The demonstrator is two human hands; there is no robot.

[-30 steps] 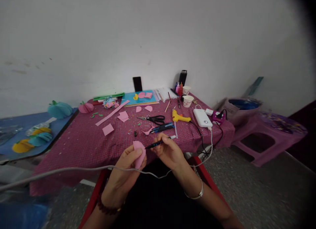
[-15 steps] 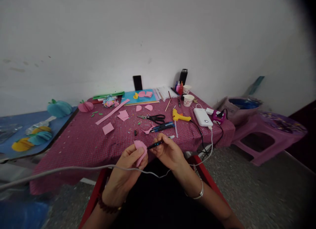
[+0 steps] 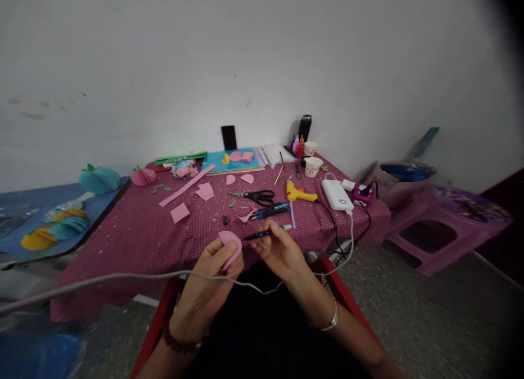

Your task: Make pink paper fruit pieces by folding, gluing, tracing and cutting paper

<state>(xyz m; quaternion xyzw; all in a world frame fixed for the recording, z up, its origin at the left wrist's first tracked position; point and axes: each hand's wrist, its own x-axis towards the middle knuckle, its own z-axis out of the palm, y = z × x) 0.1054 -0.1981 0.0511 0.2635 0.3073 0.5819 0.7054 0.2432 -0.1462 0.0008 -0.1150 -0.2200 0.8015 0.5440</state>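
My left hand [image 3: 213, 264] pinches a folded pink paper circle [image 3: 231, 245] at the near edge of the table. My right hand [image 3: 278, 251] grips a black pen [image 3: 258, 235] with its tip pointing left, just short of the pink paper. Both hands hover over my lap in front of the red checked tablecloth [image 3: 164, 232]. A grey cable [image 3: 123, 280] runs across below my hands.
On the cloth lie black scissors [image 3: 257, 196], a yellow glue gun [image 3: 298, 193], a white power bank [image 3: 336, 194], pink paper squares [image 3: 179, 212], paper cups [image 3: 313, 166] and coloured sheets [image 3: 233, 161]. Paper fruit shapes [image 3: 98, 178] sit at the left. A purple stool [image 3: 446, 226] stands at the right.
The pen tip has pulled slightly away from the pink paper and the paper has tilted flatter. The camera view shifted a little.
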